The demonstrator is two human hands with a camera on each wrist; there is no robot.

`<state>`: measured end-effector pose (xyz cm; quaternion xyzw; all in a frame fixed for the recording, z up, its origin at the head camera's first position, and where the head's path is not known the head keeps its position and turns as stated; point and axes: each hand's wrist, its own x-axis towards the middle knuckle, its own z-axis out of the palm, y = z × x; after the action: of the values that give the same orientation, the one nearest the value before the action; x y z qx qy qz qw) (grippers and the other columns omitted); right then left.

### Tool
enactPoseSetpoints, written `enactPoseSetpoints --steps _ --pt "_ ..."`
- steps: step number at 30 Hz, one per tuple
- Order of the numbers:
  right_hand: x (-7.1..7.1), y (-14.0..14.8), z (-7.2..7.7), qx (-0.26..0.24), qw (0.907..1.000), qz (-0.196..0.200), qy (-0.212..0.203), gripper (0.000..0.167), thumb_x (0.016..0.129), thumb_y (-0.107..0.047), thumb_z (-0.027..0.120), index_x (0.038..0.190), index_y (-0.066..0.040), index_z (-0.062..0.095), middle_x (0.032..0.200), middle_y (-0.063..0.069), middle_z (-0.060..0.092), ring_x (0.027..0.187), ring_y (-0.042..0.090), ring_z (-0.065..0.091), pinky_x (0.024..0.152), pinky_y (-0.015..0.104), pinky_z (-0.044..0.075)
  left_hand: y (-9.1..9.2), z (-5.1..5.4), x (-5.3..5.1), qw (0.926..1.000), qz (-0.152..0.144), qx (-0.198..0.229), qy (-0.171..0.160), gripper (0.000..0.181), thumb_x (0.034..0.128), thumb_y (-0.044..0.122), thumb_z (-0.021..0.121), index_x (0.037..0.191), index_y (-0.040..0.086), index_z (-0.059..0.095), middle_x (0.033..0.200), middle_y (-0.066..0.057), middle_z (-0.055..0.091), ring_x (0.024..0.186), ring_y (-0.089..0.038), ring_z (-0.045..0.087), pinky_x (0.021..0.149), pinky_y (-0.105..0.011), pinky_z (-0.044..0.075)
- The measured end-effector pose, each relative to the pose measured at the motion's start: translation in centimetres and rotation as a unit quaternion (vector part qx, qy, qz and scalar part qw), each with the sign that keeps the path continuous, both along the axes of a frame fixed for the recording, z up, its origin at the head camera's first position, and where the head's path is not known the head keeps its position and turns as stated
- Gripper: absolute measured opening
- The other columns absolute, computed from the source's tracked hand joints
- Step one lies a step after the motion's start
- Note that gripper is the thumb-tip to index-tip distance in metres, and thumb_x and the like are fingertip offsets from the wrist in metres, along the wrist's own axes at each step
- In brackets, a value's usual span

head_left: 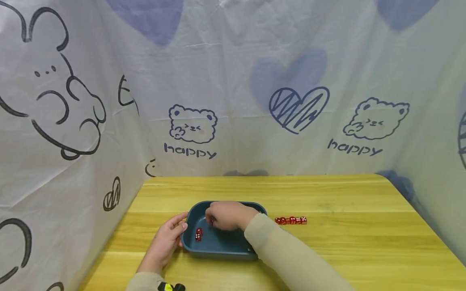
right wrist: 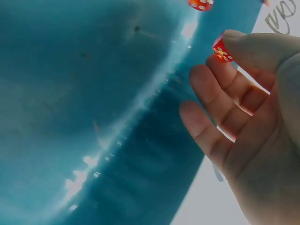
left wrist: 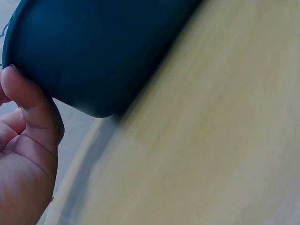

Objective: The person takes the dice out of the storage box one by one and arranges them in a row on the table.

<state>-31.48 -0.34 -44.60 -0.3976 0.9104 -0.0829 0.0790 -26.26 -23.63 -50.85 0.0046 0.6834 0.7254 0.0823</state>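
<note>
A dark teal rectangular tray (head_left: 218, 255) with rounded corners stands on the table. My left hand (head_left: 167, 238) grips its left end, and the left wrist view shows the thumb (left wrist: 28, 96) against the tray's wall (left wrist: 98, 56). Inside the tray is my right hand (head_left: 229, 215). Between thumb and fingertip it pinches a red die (right wrist: 223, 48) with white pips, while the other fingers are spread apart. Red dice (head_left: 198, 234) lie together on the tray floor at the left. One more die (right wrist: 200, 4) shows at the top edge of the right wrist view.
To the right of the tray, several red dice (head_left: 291, 220) form a straight row on the yellow wood-grain table (head_left: 349, 246). White cloth (head_left: 236, 133) with drawings hangs behind the table and along both sides. A small black object (head_left: 171, 286) is near the left sleeve.
</note>
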Motion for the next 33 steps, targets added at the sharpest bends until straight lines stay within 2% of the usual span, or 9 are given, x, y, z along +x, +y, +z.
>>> enactPoseSetpoints --steps 7,16,21,28,33 --pt "0.7 0.6 2.5 -0.027 0.9996 -0.002 0.010 0.012 0.099 -0.018 0.065 0.108 -0.019 0.072 0.095 -0.009 0.056 0.082 0.008 0.053 0.078 0.022 0.050 0.0 0.1 -0.1 0.9999 0.006 0.013 -0.007 0.044 0.1028 0.004 0.054 0.146 0.001 0.050 0.106 -0.011 0.057 0.065 -0.014 0.053 0.051 -0.021 0.045" --pt "1.2 2.1 5.0 -0.065 0.9976 0.008 0.021 0.011 0.101 -0.018 0.063 0.109 -0.018 0.070 0.097 -0.009 0.056 0.085 0.008 0.053 0.079 0.023 0.049 0.2 0.5 0.1 0.9998 0.014 0.005 -0.013 0.044 0.1026 0.003 0.054 0.146 0.002 0.050 0.105 -0.011 0.055 0.067 -0.014 0.052 0.052 -0.022 0.046" --pt "1.2 3.5 5.7 -0.087 0.9959 0.003 0.025 0.012 0.101 -0.017 0.063 0.111 -0.020 0.069 0.103 -0.008 0.058 0.089 0.008 0.054 0.082 0.023 0.050 0.2 0.4 0.2 0.9998 0.016 0.002 -0.010 0.044 0.1026 0.003 0.053 0.146 0.002 0.050 0.104 -0.011 0.053 0.066 -0.014 0.051 0.052 -0.022 0.045" --pt "1.6 5.6 6.4 -0.111 0.9924 -0.006 0.054 0.015 0.099 -0.014 0.065 0.111 -0.019 0.070 0.106 -0.007 0.059 0.091 0.009 0.056 0.085 0.026 0.051 0.2 0.5 0.2 0.9999 0.009 -0.005 -0.005 0.045 0.1031 0.004 0.054 0.147 0.000 0.047 0.103 -0.010 0.051 0.066 -0.013 0.050 0.052 -0.021 0.045" --pt "2.2 7.4 6.4 -0.119 0.9914 -0.024 0.048 0.015 0.099 -0.014 0.066 0.112 -0.019 0.071 0.107 -0.006 0.060 0.091 0.010 0.057 0.085 0.028 0.052 0.3 0.7 0.3 0.9999 0.007 -0.004 -0.010 0.046 0.1026 0.004 0.055 0.148 0.000 0.047 0.105 -0.010 0.052 0.067 -0.013 0.051 0.052 -0.021 0.045"
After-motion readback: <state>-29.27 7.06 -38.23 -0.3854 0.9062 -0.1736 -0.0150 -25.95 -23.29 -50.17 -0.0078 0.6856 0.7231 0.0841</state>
